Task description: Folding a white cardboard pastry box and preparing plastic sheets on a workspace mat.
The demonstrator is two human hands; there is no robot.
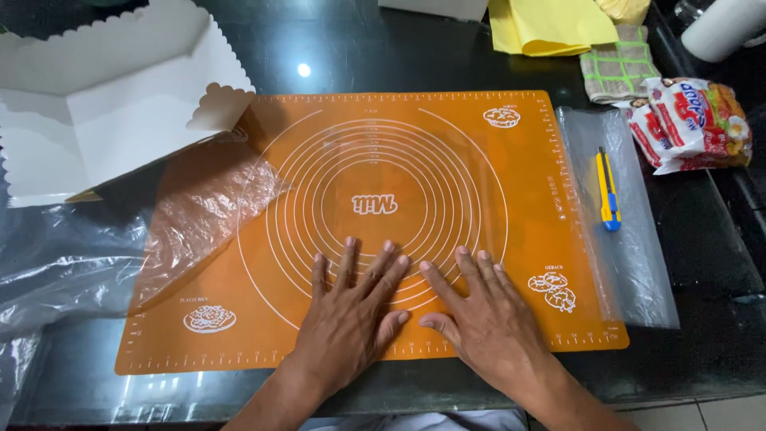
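Both hands lie flat, palms down, on an orange silicone baking mat (447, 160) spread over a dark glossy surface (702, 239); the left hand (351, 315) and the right hand (483, 319) sit side by side at the mat's 6 o'clock edge, thumbs nearly touching; the fingers (349, 259) of each are spread apart and stretched toward 12 o'clock, clamped on nothing, pressing only on the mat; they rest over the lower arcs of the white concentric rings printed at the mat's centre; small white pastry drawings mark three of its corners, and ruler ticks run along its edges.

A sheet of clear plastic film (199, 211) overlaps the mat at 9 o'clock and trails off across the surface toward 8 o'clock, crumpled and shiny; another clear plastic sheet (638, 279) lies along the mat's 3 o'clock edge, with a yellow-and-blue utility knife (608, 190) resting on it, pointing toward 12 o'clock.

At 10 o'clock stands an open white cardboard box (96, 104) with scalloped flaps, one flap reaching just over the mat's corner; at 1 o'clock lies folded yellow paper (546, 24), beside it a checked cloth (618, 72); at 2 o'clock, well apart from the hands, sit packets of instant noodles (694, 120); a white roll (722, 28) shows at the far corner.
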